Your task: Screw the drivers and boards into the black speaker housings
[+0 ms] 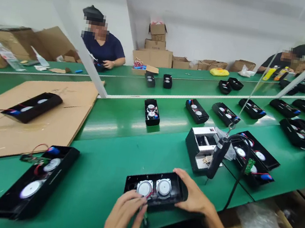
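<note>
Speaker housing (163, 204): likely light, stiff; red wires (150, 195) probably fragile. Best hold: both ends. Right hand (196, 196) gripping right end; left hand (123, 217) bunched beside wires, grip unclear.

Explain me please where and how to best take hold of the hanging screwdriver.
I would wrap the middle of the screwdriver's black body, coming from the near side: it hangs nearly upright, tip down, with the black-and-white box close at left and the cable looping at right.
</note>
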Action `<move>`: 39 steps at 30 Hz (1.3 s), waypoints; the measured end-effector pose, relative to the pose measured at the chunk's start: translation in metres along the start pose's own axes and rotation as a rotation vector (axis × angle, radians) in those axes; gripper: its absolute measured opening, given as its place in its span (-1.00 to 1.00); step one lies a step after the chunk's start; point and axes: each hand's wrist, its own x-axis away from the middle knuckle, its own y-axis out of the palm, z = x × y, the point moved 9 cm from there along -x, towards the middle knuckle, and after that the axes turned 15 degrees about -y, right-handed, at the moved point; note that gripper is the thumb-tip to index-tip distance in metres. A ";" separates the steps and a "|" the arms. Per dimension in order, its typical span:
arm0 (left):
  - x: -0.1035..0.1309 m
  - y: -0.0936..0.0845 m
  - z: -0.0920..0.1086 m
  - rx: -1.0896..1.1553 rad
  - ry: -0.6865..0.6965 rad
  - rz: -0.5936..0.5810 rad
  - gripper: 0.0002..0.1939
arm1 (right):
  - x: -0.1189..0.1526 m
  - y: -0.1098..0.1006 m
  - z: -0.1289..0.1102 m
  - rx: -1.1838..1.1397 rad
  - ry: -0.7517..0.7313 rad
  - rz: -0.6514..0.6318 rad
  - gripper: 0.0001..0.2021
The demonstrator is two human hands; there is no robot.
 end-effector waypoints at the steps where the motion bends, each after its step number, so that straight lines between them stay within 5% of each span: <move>1: -0.002 -0.005 -0.007 0.002 0.003 -0.003 -0.79 | -0.001 -0.018 0.001 -0.014 0.015 -0.028 0.09; 4: -0.004 -0.003 -0.025 -0.010 0.026 -0.059 -0.89 | 0.003 -0.060 -0.009 0.080 0.061 0.099 -0.21; 6: -0.002 0.007 -0.034 -0.006 0.038 -0.101 -0.89 | 0.009 -0.062 -0.029 0.160 0.027 0.207 -0.44; 13: 0.000 0.027 -0.044 0.058 0.027 -0.161 -0.93 | -0.008 0.021 -0.097 0.125 -0.312 0.271 -0.67; 18: -0.008 0.034 -0.051 0.144 -0.115 -0.138 -0.90 | -0.038 -0.002 -0.057 -0.100 0.048 0.541 -0.84; 20: -0.009 0.036 -0.056 0.169 -0.188 -0.100 -0.89 | -0.053 -0.012 -0.058 -0.094 -0.013 0.442 -0.81; 24: -0.006 0.035 -0.049 0.137 -0.176 -0.050 -0.81 | -0.065 -0.005 -0.094 0.199 -0.380 -0.038 -0.85; 29: 0.001 0.052 -0.026 -0.086 0.014 -0.324 -0.81 | -0.056 0.023 -0.092 0.494 -0.243 -0.468 -0.79; 34: 0.014 0.070 -0.029 -0.191 0.085 -0.401 -0.75 | -0.056 0.043 -0.091 0.464 -0.144 -0.672 -0.80; 39: 0.020 0.082 -0.032 -0.165 0.121 -0.426 -0.77 | -0.056 0.040 -0.090 0.386 -0.112 -0.679 -0.72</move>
